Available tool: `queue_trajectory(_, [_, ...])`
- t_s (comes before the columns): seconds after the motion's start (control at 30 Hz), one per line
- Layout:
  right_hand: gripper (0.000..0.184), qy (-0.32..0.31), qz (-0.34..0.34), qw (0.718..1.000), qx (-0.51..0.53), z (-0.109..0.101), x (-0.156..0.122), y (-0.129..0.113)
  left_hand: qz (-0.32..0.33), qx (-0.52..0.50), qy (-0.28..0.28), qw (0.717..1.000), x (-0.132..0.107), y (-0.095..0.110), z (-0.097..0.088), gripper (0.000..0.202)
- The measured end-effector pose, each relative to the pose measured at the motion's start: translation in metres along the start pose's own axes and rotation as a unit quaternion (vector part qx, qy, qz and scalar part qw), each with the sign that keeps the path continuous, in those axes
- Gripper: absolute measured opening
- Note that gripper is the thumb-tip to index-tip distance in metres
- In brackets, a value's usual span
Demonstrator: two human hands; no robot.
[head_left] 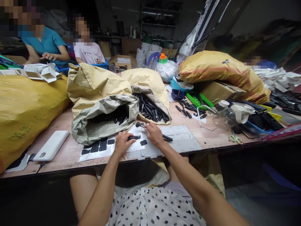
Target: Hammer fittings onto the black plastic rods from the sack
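Observation:
My left hand (124,142) is closed on a black tube-shaped part (134,137), held level above a white sheet. My right hand (153,133) pinches a small piece with a round dark head (138,124), its kind unclear. Beside the right wrist lies a black cylindrical handle (167,138), partly hidden by the arm. The white sheet (107,152) carries several black rounded stickers (97,146) to the left. One black square piece (143,142) sits between the hands. A grey board (185,138) is beneath the right hand.
Two open sacks, one grey-lined (105,110) and one full of black parts (152,110), stand just beyond my hands. A white power bank (51,146) and yellow sack (30,116) are left. Rightward are a green tray (199,99), scissors (235,139) and a clear jug (235,114). Co-workers sit opposite.

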State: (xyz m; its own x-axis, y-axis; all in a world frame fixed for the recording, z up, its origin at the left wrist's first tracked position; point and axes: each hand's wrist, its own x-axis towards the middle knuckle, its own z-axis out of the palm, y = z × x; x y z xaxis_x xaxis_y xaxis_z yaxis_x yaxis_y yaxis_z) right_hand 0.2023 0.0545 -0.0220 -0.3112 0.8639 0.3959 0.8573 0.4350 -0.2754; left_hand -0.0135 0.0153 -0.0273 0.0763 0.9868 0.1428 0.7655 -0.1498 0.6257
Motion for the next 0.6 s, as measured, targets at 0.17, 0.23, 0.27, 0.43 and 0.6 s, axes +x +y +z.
queue_trajectory(0.17, [0.035, 0.034, 0.015, 0.997, 0.067, -0.015, -0.025, -0.017, -0.003, 0.002, 0.001, 1.000, 0.000, 0.002, 0.001, 0.017])
queue_trajectory(0.23, [0.036, 0.031, 0.021, 0.996, 0.078, -0.019, -0.033, -0.023, -0.008, 0.001, -0.001, 1.000, 0.000, 0.002, 0.002, 0.018])
queue_trajectory(0.27, [0.037, 0.029, 0.023, 0.996, 0.080, -0.020, -0.036, -0.026, -0.008, 0.001, -0.001, 1.000, 0.000, 0.002, 0.002, 0.017])
queue_trajectory(0.43, [0.038, 0.010, 0.009, 0.998, 0.067, -0.025, -0.046, -0.037, -0.023, 0.002, -0.003, 1.000, 0.001, 0.005, 0.001, 0.014])
queue_trajectory(0.6, [0.034, -0.017, 0.009, 0.999, 0.045, -0.030, -0.047, -0.040, -0.045, -0.004, -0.014, 0.999, 0.001, 0.013, -0.002, 0.015])
